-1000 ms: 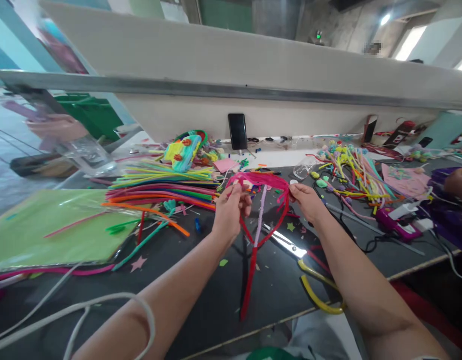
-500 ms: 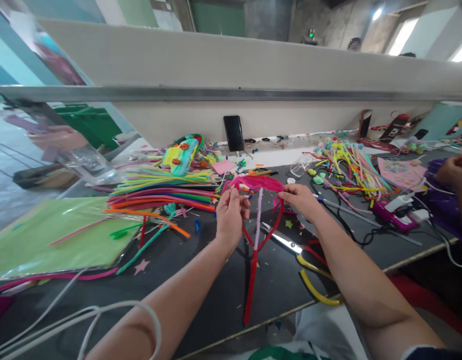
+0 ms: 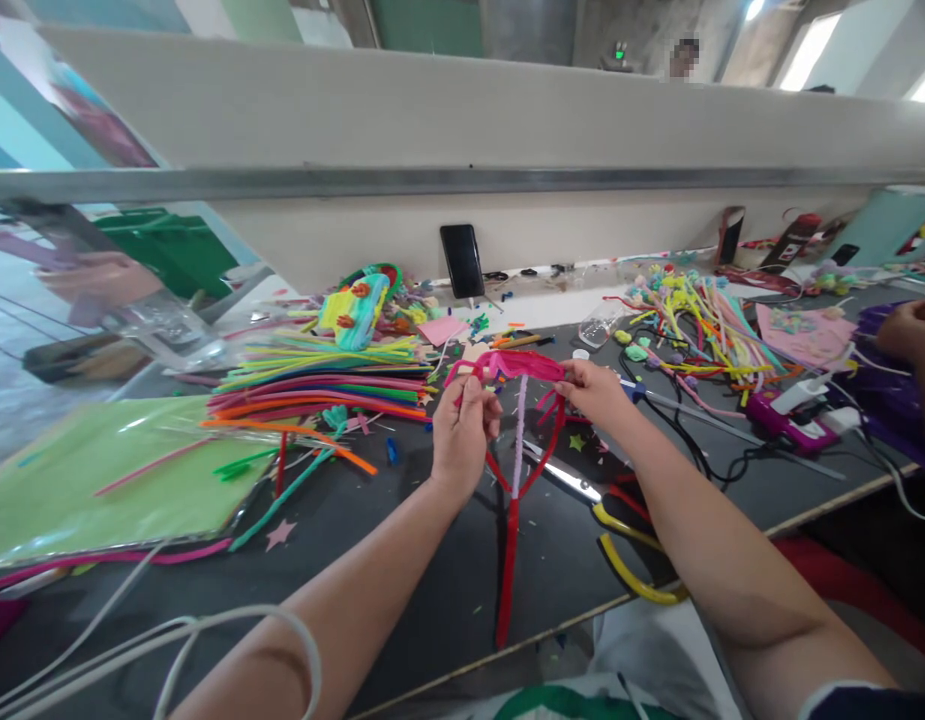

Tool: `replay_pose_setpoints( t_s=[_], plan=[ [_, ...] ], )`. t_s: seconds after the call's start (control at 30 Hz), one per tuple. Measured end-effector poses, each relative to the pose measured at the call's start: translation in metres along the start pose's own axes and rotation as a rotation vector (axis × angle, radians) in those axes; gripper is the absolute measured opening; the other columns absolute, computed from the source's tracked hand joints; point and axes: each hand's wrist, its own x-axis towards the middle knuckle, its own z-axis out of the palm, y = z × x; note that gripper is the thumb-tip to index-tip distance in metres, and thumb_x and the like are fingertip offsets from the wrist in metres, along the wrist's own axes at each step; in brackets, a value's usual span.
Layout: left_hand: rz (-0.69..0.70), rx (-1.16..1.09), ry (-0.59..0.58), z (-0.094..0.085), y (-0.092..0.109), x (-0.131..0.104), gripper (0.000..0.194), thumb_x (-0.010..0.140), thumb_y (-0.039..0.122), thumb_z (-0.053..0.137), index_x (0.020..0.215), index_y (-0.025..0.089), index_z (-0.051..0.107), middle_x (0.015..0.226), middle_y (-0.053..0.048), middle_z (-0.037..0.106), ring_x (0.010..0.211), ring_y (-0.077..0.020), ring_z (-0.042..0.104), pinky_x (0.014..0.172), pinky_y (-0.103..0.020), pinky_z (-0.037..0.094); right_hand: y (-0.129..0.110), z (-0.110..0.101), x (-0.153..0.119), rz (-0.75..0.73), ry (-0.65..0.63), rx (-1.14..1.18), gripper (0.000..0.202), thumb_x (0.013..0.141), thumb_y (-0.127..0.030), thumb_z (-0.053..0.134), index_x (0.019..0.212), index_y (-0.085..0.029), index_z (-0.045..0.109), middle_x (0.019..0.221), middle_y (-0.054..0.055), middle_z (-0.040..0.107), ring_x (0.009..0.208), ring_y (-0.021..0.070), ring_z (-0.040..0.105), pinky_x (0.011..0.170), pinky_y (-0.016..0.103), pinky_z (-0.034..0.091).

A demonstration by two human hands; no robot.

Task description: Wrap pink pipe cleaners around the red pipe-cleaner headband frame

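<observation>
Between my two hands is a pipe-cleaner shape (image 3: 511, 364), with a pink band across its top, red side strands meeting in a V, a lilac strand down the middle and a red stem hanging below. My left hand (image 3: 466, 435) pinches the pink band's left end. At the right end, where the pink meets a red strand, my right hand (image 3: 593, 392) grips with thumb and fingers. Scissors with yellow handles (image 3: 634, 570) lie on the dark table beneath my right forearm, blades pointing toward the red strands.
Bundled pipe cleaners (image 3: 327, 385) lie left, by a green sheet in clear plastic (image 3: 117, 470). A phone (image 3: 462, 261) leans on the partition. To the right are loose pipe cleaners (image 3: 702, 325), a purple power strip (image 3: 796, 420) and another person's hand (image 3: 912, 335). White cables (image 3: 229, 615) loop at lower left.
The pink band's top looks slightly flatter and more spread between my hands. Both hands keep their grip in nearly the same place. The view has shifted slightly.
</observation>
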Motion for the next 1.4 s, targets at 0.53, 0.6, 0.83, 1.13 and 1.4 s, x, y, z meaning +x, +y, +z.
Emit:
replay_pose_setpoints(
  t_s=[0.53, 0.6, 0.83, 1.13, 1.4],
  plan=[
    [-0.019, 0.006, 0.005, -0.001, -0.002, -0.001, 0.036, 0.084, 0.051, 0.054, 0.093, 0.018, 0.062, 0.058, 0.003, 0.054, 0.039, -0.0054, 0.044, 0.036, -0.017, 0.031, -0.004, 0.0, -0.006, -0.174, 0.125, -0.176, 0.05, 0.073, -0.014, 0.05, 0.123, -0.017, 0.044, 0.064, 0.0, 0.059, 0.065, 0.021, 0.058, 0.066, 0.032, 0.041],
    [-0.022, 0.001, 0.012, -0.001, -0.002, 0.0, 0.036, 0.083, 0.051, 0.054, 0.093, 0.018, 0.062, 0.058, 0.003, 0.054, 0.039, -0.0053, 0.044, 0.036, -0.017, 0.031, -0.005, -0.001, -0.006, -0.158, 0.115, -0.056, 0.048, 0.073, -0.016, 0.053, 0.121, -0.018, 0.044, 0.062, -0.002, 0.058, 0.064, 0.0196, 0.057, 0.065, 0.032, 0.04],
    [-0.136, -0.147, 0.027, -0.006, -0.002, 0.008, 0.035, 0.08, 0.05, 0.059, 0.09, 0.017, 0.06, 0.055, 0.003, 0.055, 0.038, -0.0064, 0.046, 0.035, -0.018, 0.031, -0.007, 0.0, -0.002, 0.052, -0.033, 0.833, 0.055, 0.066, -0.026, 0.069, 0.114, -0.023, 0.042, 0.068, -0.005, 0.059, 0.06, 0.0127, 0.055, 0.047, 0.021, 0.029],
    [-0.208, -0.273, -0.003, -0.012, -0.005, 0.016, 0.035, 0.078, 0.049, 0.061, 0.088, 0.016, 0.059, 0.057, 0.002, 0.057, 0.045, -0.0083, 0.052, 0.039, -0.018, 0.034, -0.002, -0.006, -0.003, -0.003, -0.222, 1.029, 0.047, 0.076, -0.033, 0.069, 0.116, -0.02, 0.05, 0.074, 0.001, 0.067, 0.064, 0.0136, 0.059, 0.061, 0.025, 0.043],
    [-0.192, -0.26, 0.01, -0.014, -0.007, 0.016, 0.036, 0.078, 0.05, 0.061, 0.088, 0.015, 0.058, 0.058, 0.001, 0.058, 0.044, -0.0081, 0.051, 0.039, -0.019, 0.034, 0.0, -0.004, -0.005, -0.033, -0.194, 0.938, 0.052, 0.076, -0.034, 0.068, 0.119, -0.024, 0.042, 0.069, -0.004, 0.063, 0.076, 0.0163, 0.066, 0.07, 0.027, 0.048]
  ],
)
